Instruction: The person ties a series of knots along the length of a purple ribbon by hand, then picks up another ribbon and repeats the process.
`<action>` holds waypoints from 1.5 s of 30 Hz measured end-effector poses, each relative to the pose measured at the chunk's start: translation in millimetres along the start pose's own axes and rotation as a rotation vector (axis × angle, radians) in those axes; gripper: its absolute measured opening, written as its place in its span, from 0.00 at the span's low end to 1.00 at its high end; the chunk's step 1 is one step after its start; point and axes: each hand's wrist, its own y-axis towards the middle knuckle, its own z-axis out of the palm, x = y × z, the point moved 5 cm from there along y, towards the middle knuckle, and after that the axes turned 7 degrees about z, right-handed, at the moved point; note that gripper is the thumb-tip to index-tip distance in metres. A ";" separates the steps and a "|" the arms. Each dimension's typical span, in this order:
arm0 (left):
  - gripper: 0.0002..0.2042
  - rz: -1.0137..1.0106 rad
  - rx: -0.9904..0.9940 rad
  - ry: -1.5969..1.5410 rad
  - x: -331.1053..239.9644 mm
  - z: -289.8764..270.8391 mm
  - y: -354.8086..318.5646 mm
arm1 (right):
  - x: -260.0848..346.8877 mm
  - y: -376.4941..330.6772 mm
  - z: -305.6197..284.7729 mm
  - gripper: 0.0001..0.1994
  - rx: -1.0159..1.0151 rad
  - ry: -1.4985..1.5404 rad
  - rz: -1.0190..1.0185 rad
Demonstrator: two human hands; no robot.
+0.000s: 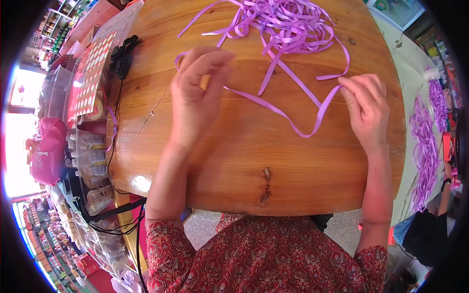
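Purple ribbon strand (pixel 321 116) is slung slack over the wooden table (pixel 234 171) | pinched by right hand (pixel 367 100); left hand (pixel 198 93) blurred, its grip cannot be told | done, seemingly: one length singled out; remaining: tangled ribbon heap (pixel 293 30) beyond

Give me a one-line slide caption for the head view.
Right hand pinching a purple ribbon, left hand blurred, over a wooden table bearing a ribbon pile.
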 end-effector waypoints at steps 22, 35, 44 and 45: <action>0.09 -0.047 0.316 -0.203 -30.0 23.7 -28.2 | 60.8 -5.8 -11.4 0.19 0.027 0.218 -0.118; 0.07 -0.458 0.531 -0.863 -43.8 56.1 -55.6 | 80.6 -20.1 -2.5 0.19 0.011 0.316 -0.241; 0.03 -0.265 0.523 -0.576 -51.0 34.7 -38.7 | 77.0 -11.5 -15.9 0.12 0.043 0.352 -0.193; 0.03 -0.238 0.529 -0.473 -48.8 30.3 -35.6 | 70.8 -11.0 -19.2 0.11 0.064 0.359 -0.153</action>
